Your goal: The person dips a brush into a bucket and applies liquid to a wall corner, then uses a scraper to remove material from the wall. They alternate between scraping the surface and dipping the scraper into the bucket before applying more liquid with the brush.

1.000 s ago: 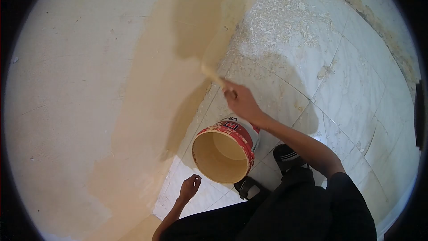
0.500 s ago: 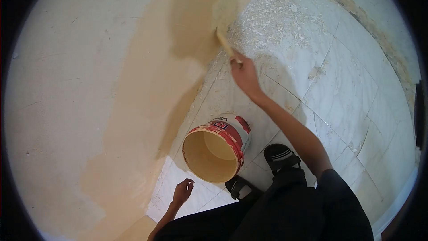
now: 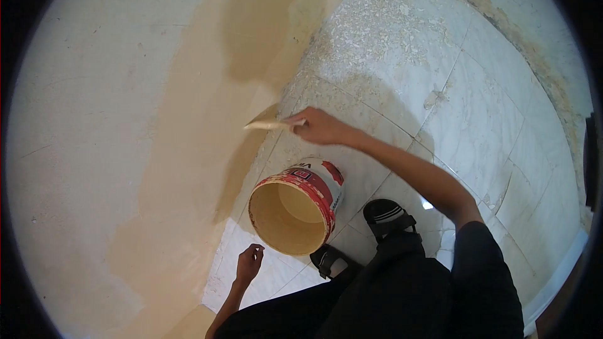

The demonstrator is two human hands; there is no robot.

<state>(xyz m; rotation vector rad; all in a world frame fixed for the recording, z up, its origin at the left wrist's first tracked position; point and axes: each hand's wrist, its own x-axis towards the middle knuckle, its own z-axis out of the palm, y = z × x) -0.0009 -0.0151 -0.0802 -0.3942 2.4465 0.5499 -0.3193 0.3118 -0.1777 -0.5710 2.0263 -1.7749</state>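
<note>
My right hand is closed around the handle of a paintbrush, whose tan-coated head points left and overlaps the wall's lower edge in this view. Below it stands a paint bucket with a red and white label and smeared rim; tan paint shows inside. My left hand hangs beside the bucket's lower left side, fingers curled in and nothing visible in them. On the wall, a broad band of tan paint runs down toward the floor.
White marble-look tiles cover the floor. Many paint flakes lie scattered along the far part. My feet in black sandals stand right beside the bucket. Another wall with a worn base borders the floor at upper right.
My right hand has moved down and left with the paintbrush, from the wall's bottom edge near the flakes to above the bucket. The left hand stays low beside the bucket.
</note>
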